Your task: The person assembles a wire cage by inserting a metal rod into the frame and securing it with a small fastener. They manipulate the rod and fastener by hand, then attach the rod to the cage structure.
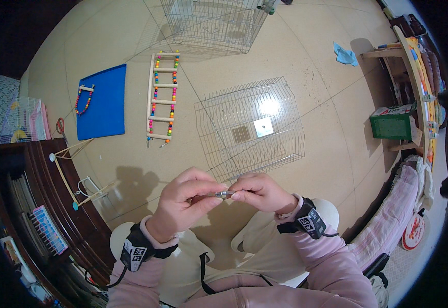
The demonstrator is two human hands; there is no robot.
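Note:
Over my lap, my left hand (184, 199) and my right hand (263, 193) meet in front of me, both closed. Between their fingertips they pinch a small silvery metal piece (222, 194), partly covered by the fingers; its exact kind is too small to tell. Just beyond the hands, a wire cage panel (211, 123) with bent-up edges lies on the tiled floor. To its left is a toy ladder (163, 101) of wooden rungs and coloured beads. A larger wire cage (216, 23) stands at the far edge.
On the left lie a blue tray (112, 120) bearing a beaded swing (86, 89), red-handled scissors (60, 124) and a wooden perch stand (63, 177). A small pink-based cage (23, 118) stands beyond. At right are a blue cloth (345, 54), a green box (391, 126) and a wooden shelf (385, 53).

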